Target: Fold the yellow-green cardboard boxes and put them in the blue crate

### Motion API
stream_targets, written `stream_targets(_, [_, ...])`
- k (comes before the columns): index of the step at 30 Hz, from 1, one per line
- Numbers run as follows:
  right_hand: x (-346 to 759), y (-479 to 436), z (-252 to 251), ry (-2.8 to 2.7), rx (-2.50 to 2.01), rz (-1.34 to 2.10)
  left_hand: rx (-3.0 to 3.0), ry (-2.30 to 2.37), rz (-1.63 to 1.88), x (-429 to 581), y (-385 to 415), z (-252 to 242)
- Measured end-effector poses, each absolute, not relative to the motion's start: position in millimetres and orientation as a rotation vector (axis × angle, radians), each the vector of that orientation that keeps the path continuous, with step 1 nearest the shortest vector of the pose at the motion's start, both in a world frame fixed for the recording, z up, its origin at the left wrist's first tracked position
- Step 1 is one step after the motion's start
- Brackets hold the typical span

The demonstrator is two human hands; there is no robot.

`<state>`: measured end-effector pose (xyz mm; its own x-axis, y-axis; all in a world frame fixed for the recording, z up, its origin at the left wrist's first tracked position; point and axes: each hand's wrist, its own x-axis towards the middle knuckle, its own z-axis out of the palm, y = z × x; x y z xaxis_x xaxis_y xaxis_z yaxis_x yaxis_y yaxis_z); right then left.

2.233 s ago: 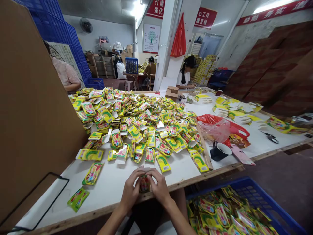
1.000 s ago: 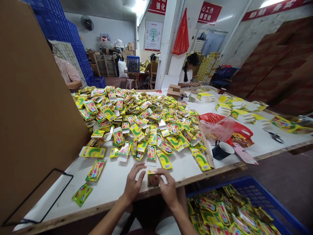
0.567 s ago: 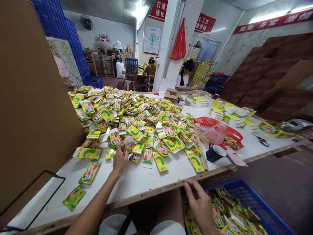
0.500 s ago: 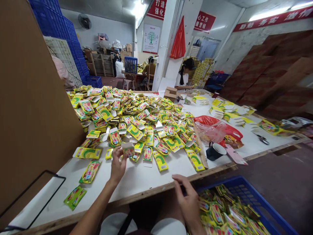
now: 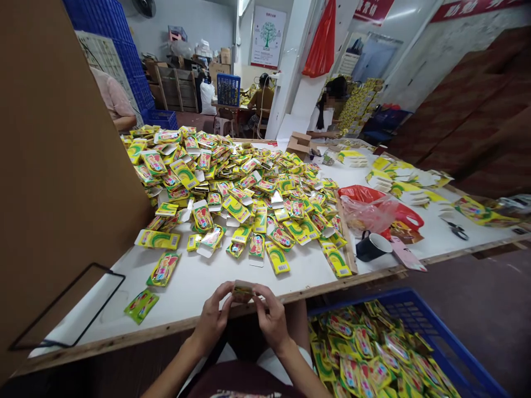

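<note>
White table [image 5: 191,290]; blue basket [image 5: 440,330] (packets [image 5: 365,354] inside); left hand [image 5: 212,316], right hand [image 5: 271,320] pinch carton [image 5: 243,288].

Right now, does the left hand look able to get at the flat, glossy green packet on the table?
Probably yes, though the left hand is busy gripping the small printed cardboard box with the right hand; the flat, glossy green packet lies uncovered on the left side.
</note>
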<state>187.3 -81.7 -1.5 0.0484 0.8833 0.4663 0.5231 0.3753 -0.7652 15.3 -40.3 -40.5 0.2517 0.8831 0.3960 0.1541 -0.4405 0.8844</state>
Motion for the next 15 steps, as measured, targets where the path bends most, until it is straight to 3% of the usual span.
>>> stream_targets(9, [192,-16,11,-1.594,-1.325,0.72,1.451,0.885,0.964,18,-8,-9])
stream_targets(15, [180,-3,-2,-1.487,-1.275,0.77,1.545,0.978,1.181,19,-2,-10])
